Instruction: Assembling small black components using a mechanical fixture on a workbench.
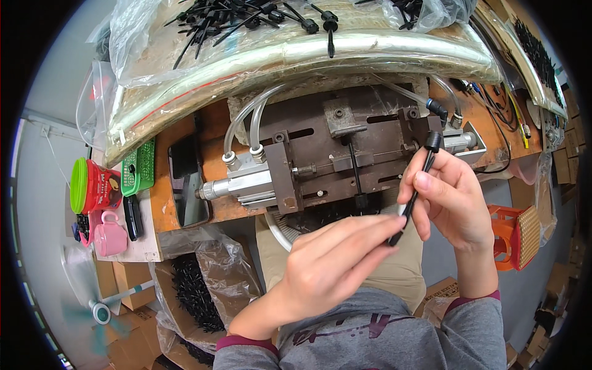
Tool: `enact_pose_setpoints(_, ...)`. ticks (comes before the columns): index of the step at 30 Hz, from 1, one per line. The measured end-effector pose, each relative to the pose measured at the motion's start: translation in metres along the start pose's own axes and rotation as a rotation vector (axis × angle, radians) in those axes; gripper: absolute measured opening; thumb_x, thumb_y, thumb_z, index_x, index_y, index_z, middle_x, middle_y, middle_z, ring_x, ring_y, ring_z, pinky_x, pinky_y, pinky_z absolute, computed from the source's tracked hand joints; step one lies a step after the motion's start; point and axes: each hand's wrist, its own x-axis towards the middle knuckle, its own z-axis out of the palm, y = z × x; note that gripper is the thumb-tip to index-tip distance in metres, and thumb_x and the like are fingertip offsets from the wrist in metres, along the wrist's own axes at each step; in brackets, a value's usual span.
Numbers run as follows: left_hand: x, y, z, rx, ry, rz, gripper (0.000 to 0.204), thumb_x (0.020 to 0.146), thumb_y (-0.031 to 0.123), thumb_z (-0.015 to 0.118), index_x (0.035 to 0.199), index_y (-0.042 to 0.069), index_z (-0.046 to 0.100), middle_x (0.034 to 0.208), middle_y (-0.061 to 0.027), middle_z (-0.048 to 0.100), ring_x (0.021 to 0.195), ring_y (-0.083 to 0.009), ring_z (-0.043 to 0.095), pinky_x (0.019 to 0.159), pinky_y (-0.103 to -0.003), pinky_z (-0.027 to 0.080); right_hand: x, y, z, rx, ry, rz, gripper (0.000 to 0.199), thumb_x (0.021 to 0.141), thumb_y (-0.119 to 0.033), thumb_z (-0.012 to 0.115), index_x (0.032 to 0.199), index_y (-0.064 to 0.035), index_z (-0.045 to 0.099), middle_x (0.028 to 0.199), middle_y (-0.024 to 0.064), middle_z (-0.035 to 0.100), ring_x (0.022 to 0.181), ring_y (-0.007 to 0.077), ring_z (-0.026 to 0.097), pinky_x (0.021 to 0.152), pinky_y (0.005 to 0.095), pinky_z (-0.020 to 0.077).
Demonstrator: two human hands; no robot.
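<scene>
My right hand [453, 200] pinches a slim black plastic stem [412, 203] with a round ribbed cap at its upper end. The stem slants down to the left, and the fingers of my left hand [333, 262] are closed around its lower end. Beyond my hands, a brown metal fixture [385, 139] stands on the workbench, with an air cylinder [250, 185] on its left and another air cylinder [459, 143] on its right. A similar black part [354, 163] lies across the fixture's middle, its round end toward me.
Many black parts [246, 18] lie on a plastic-covered tray [308, 52] behind the fixture. A phone [187, 179], a pink cup [111, 237], a red tub [102, 185] and a green basket [140, 163] are at left. Below stands a lined box of black parts [194, 293]; an orange stool [509, 237] is at right.
</scene>
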Motion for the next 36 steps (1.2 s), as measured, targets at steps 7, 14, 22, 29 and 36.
enact_pose_setpoints(7,-0.005,0.004,-0.003,0.310,0.020,0.047,0.031,0.067,0.001,0.086,0.096,0.002,0.076,0.113,-0.0152,0.073,0.081,-0.0226,0.072,0.069,-0.031,0.057,0.013,0.001,-0.016,-0.257,0.228,-0.461,0.028,0.103,-0.012,0.058,0.124,0.0056,0.063,0.114,0.0185,0.070,0.087,0.0151,0.070,0.070,0.0238,0.0570)
enact_pose_setpoints(14,-0.004,-0.025,0.015,0.713,-0.072,0.013,0.028,0.071,0.009,0.082,0.096,0.004,0.071,0.128,-0.0137,0.069,0.071,-0.0193,0.069,0.065,-0.029,0.053,0.004,0.006,-0.004,-0.165,0.041,-0.611,0.058,0.109,-0.032,0.042,0.141,0.0161,0.044,0.139,0.0328,0.054,0.121,0.0323,0.063,0.102,0.0390,0.0511)
enact_pose_setpoints(22,0.015,-0.010,0.001,0.758,-0.206,-0.030,0.031,0.073,0.015,0.085,0.100,0.006,0.073,0.119,-0.0125,0.073,0.064,-0.0186,0.068,0.061,-0.029,0.053,-0.022,0.011,-0.003,-0.588,0.077,-0.609,0.040,0.078,0.009,0.078,0.116,0.0058,0.063,0.132,0.0235,0.061,0.110,0.0236,0.068,0.086,0.0332,0.0573)
enact_pose_setpoints(29,0.122,-0.007,-0.035,0.837,0.247,0.330,0.018,0.078,0.014,0.084,0.091,0.007,0.073,0.084,-0.0038,0.074,0.060,-0.0141,0.063,0.053,-0.028,0.047,-0.010,0.049,-0.002,-1.317,0.081,-0.723,0.028,0.075,0.002,0.079,0.099,0.0003,0.063,0.131,0.0192,0.062,0.108,0.0344,0.066,0.089,0.0402,0.0552)
enact_pose_setpoints(36,0.194,-0.032,-0.046,1.218,0.004,0.059,0.025,0.079,0.017,0.074,0.102,0.008,0.072,0.085,-0.0106,0.074,0.084,-0.0316,0.072,0.076,-0.042,0.056,0.014,0.062,0.010,-1.601,0.060,-0.868,0.015,0.076,-0.005,0.069,0.087,-0.0025,0.060,0.129,0.0179,0.067,0.058,0.0203,0.062,0.057,0.0301,0.0523)
